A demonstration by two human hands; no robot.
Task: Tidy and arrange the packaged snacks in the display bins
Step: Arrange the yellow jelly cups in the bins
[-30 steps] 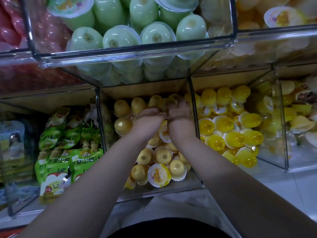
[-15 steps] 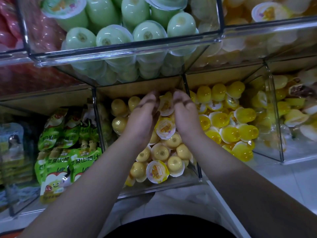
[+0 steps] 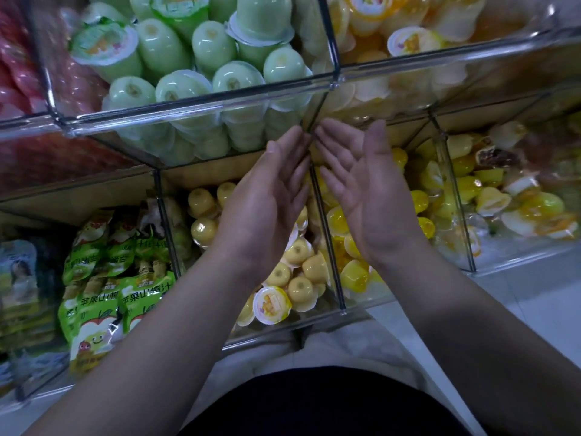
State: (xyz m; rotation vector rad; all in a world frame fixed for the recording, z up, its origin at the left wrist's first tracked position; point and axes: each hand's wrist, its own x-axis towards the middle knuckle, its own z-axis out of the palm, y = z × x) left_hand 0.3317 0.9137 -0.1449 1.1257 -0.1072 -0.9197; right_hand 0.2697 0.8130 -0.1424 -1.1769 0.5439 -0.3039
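Clear acrylic bins in two tiers, pale floor tiles at lower right.

Upper tier: red packets far left, green jelly cups in the centre bin, orange-and-white cups in the bin to its right.

Lower tier, left to right: green pouches, pale yellow jelly cups in the middle lower bin, bright yellow cups past the divider, mixed yellow cups in the far right bin.

Both hands are raised over the lower tier, fingertips near the upper bin front rim.

- left hand: fingers straight and together, pointing away from me, nothing in it. It sits above the pale yellow jelly cups, clear of them as far as I can see.
- right hand: palm turned up toward me, fingers straight and a little spread, nothing in it. It sits over the divider and the bright yellow cups.
- The fingertips of the two hands are just beside each other. I can't tell whether they touch.

The pale yellow jelly cups lie in a loose heap, mostly dome-up. One lid-out cup lies on its side at the front of the middle lower bin, printed lid facing me, near the front wall. The bright yellow cups are heaped against the other side of the divider.
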